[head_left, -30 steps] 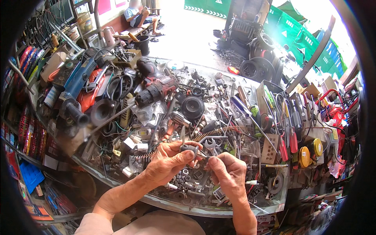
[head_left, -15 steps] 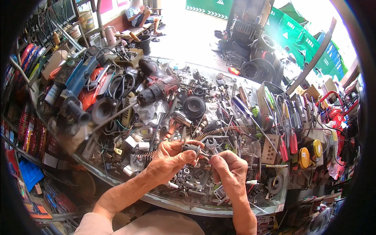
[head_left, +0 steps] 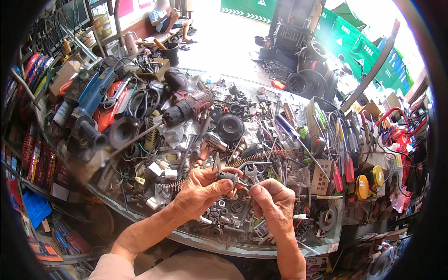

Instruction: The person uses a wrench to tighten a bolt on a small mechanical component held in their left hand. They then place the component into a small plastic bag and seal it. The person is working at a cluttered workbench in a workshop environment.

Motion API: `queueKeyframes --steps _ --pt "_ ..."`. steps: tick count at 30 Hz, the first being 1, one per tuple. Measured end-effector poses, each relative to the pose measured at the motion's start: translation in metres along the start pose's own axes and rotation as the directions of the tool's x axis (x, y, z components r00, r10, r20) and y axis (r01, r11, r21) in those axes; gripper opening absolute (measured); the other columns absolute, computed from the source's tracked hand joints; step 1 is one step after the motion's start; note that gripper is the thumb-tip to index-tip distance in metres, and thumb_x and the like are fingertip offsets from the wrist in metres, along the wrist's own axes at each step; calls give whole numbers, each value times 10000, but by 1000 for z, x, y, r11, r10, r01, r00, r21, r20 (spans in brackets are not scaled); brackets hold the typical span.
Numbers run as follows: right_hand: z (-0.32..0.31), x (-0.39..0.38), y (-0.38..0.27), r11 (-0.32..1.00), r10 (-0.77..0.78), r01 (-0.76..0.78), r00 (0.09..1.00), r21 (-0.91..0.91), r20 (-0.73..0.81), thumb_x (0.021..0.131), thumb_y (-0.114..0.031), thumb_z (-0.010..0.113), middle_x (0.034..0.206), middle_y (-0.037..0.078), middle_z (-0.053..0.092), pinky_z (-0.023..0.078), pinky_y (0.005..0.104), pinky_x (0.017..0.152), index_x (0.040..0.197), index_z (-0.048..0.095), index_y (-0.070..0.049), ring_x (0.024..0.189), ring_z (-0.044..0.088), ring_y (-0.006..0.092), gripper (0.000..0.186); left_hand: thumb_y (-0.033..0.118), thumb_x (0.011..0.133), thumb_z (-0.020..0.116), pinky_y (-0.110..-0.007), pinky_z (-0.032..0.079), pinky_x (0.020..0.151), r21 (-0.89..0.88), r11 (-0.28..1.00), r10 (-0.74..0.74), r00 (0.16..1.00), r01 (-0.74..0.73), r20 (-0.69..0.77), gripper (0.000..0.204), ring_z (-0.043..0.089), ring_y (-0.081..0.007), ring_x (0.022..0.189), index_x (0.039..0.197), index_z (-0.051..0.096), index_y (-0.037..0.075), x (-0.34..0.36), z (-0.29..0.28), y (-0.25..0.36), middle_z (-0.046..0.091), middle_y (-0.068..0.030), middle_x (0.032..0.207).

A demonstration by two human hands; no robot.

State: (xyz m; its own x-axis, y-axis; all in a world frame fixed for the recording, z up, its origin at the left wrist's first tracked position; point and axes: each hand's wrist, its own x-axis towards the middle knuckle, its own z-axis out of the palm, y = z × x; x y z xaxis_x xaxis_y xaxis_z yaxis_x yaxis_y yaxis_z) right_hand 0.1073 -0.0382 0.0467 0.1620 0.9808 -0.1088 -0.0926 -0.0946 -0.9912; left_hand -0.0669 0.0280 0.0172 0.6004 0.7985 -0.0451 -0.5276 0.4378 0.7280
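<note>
Before a wrench (head_left: 252, 174) and drill (head_left: 190, 107), left fingers (head_left: 218, 188) clamp a dark cylinder (head_left: 227, 177), right fingers (head_left: 262, 194) a metal piece (head_left: 242, 183).

Cylindrical part (head_left: 227, 177): small, dark grey; I pinch it in my left hand (head_left: 198, 192), one end facing right.
Slim metal piece (head_left: 242, 185): narrow; spans from the cylinder's end to the pinch of my right hand (head_left: 274, 200); insertion unclear.
Pointed grey strip (head_left: 217, 162): thin, near upright, above my left grip; cannot tell if joined.
</note>
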Motion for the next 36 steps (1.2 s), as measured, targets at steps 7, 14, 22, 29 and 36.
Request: queueKeyframes --steps 7,14,22,29,36 --pt "-6 0 -4 990 116 -120 992 80 54 899 -198 619 587 31 574 322 191 371 771 631 26 436 468 45 259 111 857 674 -262 510 757 21 999 -25 1000 25 16 396 613 -142 786 1174 549 -91 -1 -1 1 661 -162 954" --pt "0 -2 3 995 -68 66 997 -81 -27 882 -183 654 589 6 564 329 182 401 798 641 22 452 459 36 222 191 862 666 -280 516 779 -11 998 -67 997 68 23 412 623 -195 833 1159 545 -67 0 -5 -1 631 -157 987" --pt "2 -2 5 996 -66 64 997 -58 -41 836 -145 712 645 -41 565 348 175 503 845 650 34 586 452 10 189 240 829 702 -283 501 831 -180 976 -121 993 120 6 509 602 -184 880 1212 518 -41 2 -4 -1 621 -117 988" --pt "3 -2 2 998 7 -6 1000 -67 10 826 -127 719 710 -20 609 402 168 559 904 642 32 636 502 16 194 183 802 732 -303 499 860 -264 955 -141 990 134 -8 550 612 -181 890 1245 489 -35 4 -7 -2 615 -96 1006" --pt "5 -1 3 998 23 -20 999 -62 39 825 -110 717 724 -27 610 413 173 566 935 639 31 643 507 13 195 183 821 710 -312 498 847 -274 948 -187 980 162 -68 499 622 -161 795 1218 513 -46 3 -8 -1 618 -108 996"
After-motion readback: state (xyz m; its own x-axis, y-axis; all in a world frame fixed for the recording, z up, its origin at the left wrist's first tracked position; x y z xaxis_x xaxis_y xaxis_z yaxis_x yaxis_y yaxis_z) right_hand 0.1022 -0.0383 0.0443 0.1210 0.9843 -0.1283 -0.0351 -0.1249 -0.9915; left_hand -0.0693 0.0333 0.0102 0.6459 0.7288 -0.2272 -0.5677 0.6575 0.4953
